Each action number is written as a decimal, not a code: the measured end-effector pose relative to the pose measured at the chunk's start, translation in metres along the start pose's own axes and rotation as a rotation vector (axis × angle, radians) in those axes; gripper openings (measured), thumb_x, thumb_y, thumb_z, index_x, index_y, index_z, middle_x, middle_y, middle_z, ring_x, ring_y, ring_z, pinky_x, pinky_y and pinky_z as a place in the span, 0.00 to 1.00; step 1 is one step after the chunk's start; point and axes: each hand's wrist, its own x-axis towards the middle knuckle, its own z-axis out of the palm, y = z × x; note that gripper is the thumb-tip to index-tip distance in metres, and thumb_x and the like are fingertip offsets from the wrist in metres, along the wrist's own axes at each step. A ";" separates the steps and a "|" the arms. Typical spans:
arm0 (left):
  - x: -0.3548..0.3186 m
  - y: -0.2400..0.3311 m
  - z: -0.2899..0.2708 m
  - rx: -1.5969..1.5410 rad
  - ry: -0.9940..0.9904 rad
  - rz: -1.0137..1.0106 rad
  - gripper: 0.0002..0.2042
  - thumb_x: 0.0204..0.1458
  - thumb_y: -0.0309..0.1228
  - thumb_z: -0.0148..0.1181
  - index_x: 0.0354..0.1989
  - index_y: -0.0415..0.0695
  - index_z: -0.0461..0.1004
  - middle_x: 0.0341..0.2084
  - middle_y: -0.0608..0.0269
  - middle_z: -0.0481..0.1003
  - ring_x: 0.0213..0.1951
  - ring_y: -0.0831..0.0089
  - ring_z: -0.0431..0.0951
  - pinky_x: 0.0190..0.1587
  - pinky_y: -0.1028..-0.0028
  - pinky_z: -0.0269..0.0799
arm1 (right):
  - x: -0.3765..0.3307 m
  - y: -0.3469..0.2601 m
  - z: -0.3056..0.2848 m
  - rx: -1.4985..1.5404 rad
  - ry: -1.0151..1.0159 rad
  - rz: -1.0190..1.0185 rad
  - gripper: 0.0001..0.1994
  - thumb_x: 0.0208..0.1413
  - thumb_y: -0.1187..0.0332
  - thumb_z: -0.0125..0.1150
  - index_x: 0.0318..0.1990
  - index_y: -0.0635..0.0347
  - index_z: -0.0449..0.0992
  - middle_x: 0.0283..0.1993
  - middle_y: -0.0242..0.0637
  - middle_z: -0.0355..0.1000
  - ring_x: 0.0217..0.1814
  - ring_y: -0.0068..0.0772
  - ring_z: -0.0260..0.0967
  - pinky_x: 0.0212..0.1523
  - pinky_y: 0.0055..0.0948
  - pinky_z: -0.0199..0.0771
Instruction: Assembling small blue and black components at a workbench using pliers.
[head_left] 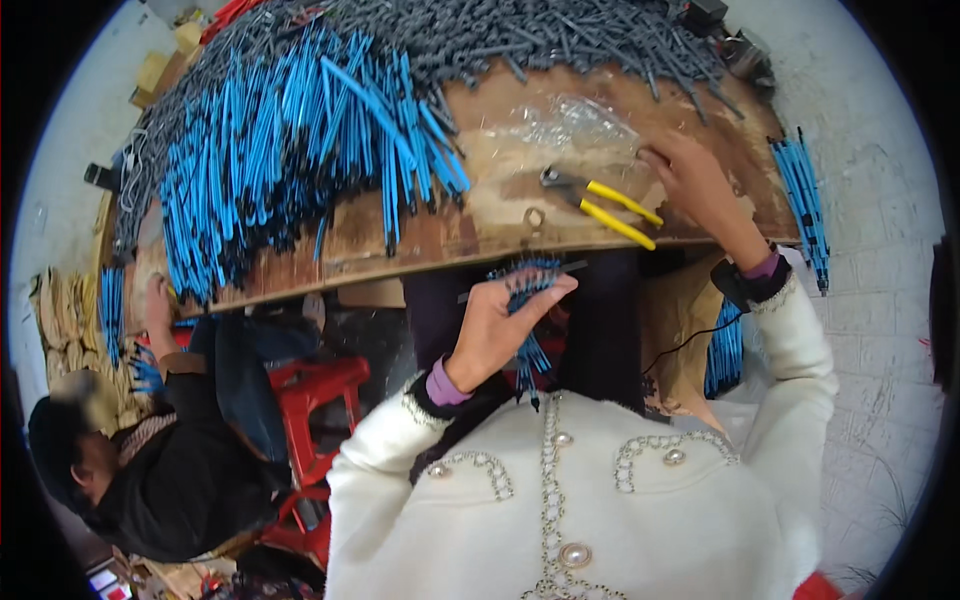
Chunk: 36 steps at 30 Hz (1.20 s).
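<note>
My left hand (492,328) is closed round a bundle of thin blue sticks with black tips (531,352), held upright just off the near edge of the table. Over the table's right part, the fingers of my right hand (697,190) are bent and pressed together at the right end of some crumpled clear plastic (570,124). What they pinch there is too small to make out. Between my hands lie pliers with yellow handles (612,210), their dark jaws pointing left. A small brownish ring (534,218) rests beside them near the edge.
A large heap of blue sticks (270,160) covers the table's left part, with dark grey plastic pieces (560,35) piled behind. More blue bundles (800,205) lean at the right edge. At left a co-worker (170,460) sits near red stools (318,410), one hand at the table.
</note>
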 end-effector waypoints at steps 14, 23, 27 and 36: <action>0.025 0.023 -0.009 -0.205 0.030 -0.156 0.09 0.58 0.21 0.56 0.45 0.34 0.78 0.40 0.59 0.80 0.45 0.73 0.79 0.50 0.74 0.72 | 0.094 0.039 0.028 -0.189 -0.034 -0.419 0.08 0.50 0.74 0.58 0.39 0.60 0.72 0.38 0.42 0.70 0.40 0.46 0.71 0.37 0.37 0.71; 0.015 0.024 -0.012 -0.162 -0.032 -0.096 0.09 0.57 0.20 0.57 0.44 0.34 0.78 0.40 0.56 0.80 0.46 0.72 0.78 0.52 0.72 0.72 | 0.061 0.005 0.020 0.237 0.084 -0.311 0.05 0.52 0.74 0.58 0.37 0.62 0.72 0.30 0.41 0.70 0.31 0.45 0.69 0.31 0.33 0.69; 0.016 0.032 -0.027 -0.027 -0.047 -0.039 0.09 0.57 0.19 0.56 0.45 0.34 0.77 0.42 0.55 0.80 0.49 0.71 0.77 0.53 0.71 0.71 | 0.023 -0.076 -0.021 0.437 0.057 -0.228 0.05 0.52 0.74 0.61 0.35 0.63 0.73 0.29 0.40 0.69 0.28 0.43 0.67 0.30 0.31 0.68; 0.009 -0.001 -0.031 -0.080 0.005 0.008 0.09 0.58 0.27 0.59 0.45 0.38 0.80 0.42 0.63 0.81 0.46 0.78 0.77 0.49 0.77 0.71 | -0.022 -0.125 -0.033 0.419 0.162 -0.333 0.09 0.50 0.77 0.62 0.40 0.60 0.77 0.29 0.39 0.69 0.26 0.39 0.67 0.27 0.32 0.67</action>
